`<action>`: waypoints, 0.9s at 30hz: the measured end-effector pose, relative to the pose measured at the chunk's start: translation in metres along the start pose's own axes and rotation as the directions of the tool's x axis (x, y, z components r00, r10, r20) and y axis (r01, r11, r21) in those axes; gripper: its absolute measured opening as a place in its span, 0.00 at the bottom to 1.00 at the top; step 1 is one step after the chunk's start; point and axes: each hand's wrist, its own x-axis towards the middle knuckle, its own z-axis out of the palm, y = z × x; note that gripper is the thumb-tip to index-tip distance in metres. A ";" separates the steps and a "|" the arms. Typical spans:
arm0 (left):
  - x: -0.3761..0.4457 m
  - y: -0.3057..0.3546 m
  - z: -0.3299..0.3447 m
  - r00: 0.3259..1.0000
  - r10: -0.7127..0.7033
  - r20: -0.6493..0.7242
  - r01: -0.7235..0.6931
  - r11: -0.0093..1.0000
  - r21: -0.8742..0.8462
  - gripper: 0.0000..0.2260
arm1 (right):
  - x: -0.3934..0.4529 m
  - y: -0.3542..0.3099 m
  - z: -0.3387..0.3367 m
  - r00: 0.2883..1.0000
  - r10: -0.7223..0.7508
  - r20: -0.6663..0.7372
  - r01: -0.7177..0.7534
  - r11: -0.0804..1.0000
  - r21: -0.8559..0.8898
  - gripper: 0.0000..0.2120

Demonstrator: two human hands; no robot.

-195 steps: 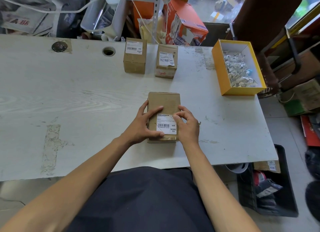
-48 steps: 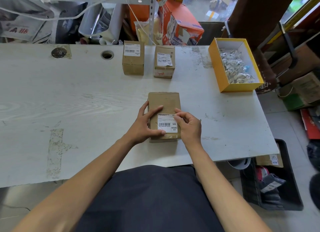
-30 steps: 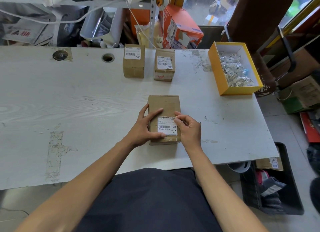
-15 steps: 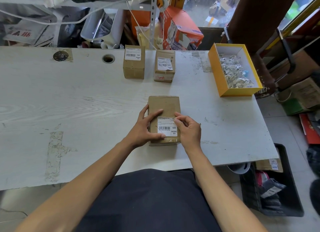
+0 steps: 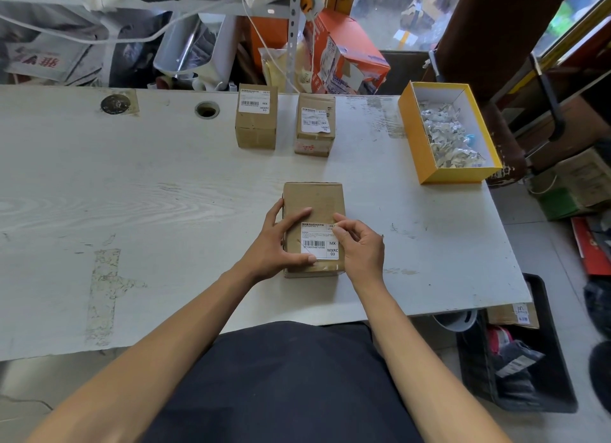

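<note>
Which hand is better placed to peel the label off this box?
Right, probably: the right hand pinches the label at its upper right corner, while the left hand presses flat on the box to steady it.

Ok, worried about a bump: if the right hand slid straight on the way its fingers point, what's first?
Probably the index finger of the left hand, lying across the brown cardboard box, just past the white label.

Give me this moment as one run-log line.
left hand: presses cardboard box on table | right hand: pinches upper right corner of label | yellow box: untouched
</note>
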 end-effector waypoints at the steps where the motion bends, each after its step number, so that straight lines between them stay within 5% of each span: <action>1: 0.000 0.000 0.000 1.000 0.000 0.001 0.000 1.000 0.001 0.41 | 0.000 0.000 0.000 1.000 -0.001 -0.001 0.001 1.000 -0.002 0.08; 27: 0.000 0.001 0.000 1.000 -0.004 0.000 0.004 1.000 0.000 0.41 | 0.001 0.003 0.000 1.000 0.015 -0.002 -0.015 1.000 0.012 0.07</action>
